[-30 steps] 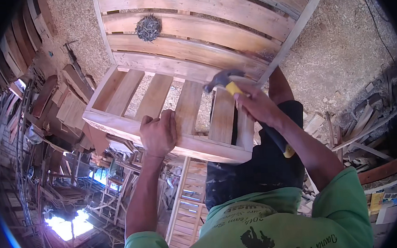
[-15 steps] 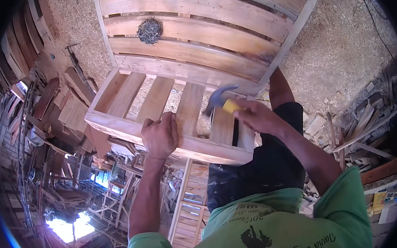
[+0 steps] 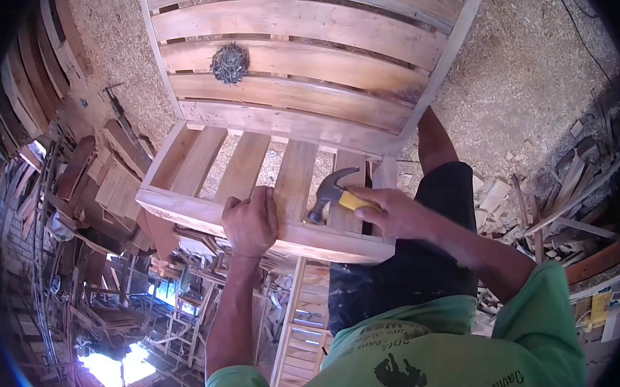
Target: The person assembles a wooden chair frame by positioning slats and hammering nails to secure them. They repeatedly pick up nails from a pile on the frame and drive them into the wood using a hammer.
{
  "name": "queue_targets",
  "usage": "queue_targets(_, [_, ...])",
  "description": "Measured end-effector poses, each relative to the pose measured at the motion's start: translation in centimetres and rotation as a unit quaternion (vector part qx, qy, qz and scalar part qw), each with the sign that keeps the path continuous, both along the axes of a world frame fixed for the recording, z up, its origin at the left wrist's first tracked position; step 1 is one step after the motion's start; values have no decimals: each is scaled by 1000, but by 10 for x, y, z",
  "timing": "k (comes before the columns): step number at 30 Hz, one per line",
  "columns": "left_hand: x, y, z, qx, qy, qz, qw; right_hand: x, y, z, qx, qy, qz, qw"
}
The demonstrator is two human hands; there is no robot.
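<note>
Left hand [image 3: 251,223] and right hand [image 3: 400,216] are both closed in the head view: the left has its fingers folded over the near rail [image 3: 182,208] of a slatted wooden frame [image 3: 243,167], and the right is wrapped round the yellow part of a hammer [image 3: 335,194]. The hammer sits just beside the view's centre, toward 3 o'clock, over the frame's 4 o'clock end. Its handle runs along a line from 10 to 4 o'clock, the grip end toward 4 and mostly hidden by the hand. Across that stands the dark head, striking face toward 7, curved claw toward 1. The face is right by the rail's upper edge; I cannot tell whether it touches. The frame's long axis slopes from between 9 and 10 o'clock to between 3 and 4, its slats pointing toward 12 to 1.

Dark lettering and a dark figure are printed on the green shirt [image 3: 458,356] at 5 o'clock. The left forearm [image 3: 230,307] reaches up from 7 o'clock, knuckles uppermost; the right forearm [image 3: 481,250] slants from a bent elbow at 4 o'clock toward 10. At 12 o'clock stretches a larger slatted panel [image 3: 315,56], bearing a round clump of thin grey pieces [image 3: 230,62].
</note>
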State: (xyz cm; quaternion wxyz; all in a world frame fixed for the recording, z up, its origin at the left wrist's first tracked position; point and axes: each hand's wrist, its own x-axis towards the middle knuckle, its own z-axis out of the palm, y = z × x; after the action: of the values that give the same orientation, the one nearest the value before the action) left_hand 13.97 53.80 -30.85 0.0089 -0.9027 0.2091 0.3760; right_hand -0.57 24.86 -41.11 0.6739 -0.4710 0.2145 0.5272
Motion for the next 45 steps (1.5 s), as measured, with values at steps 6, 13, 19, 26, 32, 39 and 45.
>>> queue_targets(6, [-1,-1,4,-4,-1,5,1000,11,-6,-14,-39,106,-17,993])
queue_targets(13, [-1,0,8,5,18,1,1000,37,-21,-14,45,122,78,988])
queue_targets(19, [-2,4,1,2,9,-2,1000,42,-10,8,143,90,101,980])
queue_targets(26, [0,-1,2,-3,16,2,1000,-12,23,-56,50,-116,111,986])
queue_targets(32, [0,-1,-1,-8,17,20,1000,48,-9,-39,74,76,156,982])
queue_targets(39, [2,0,4,-4,25,19,999,58,-9,-33,126,92,165,974])
queue_targets(45, [1,-1,0,18,15,-8,1000,42,0,-24,134,-15,162,977])
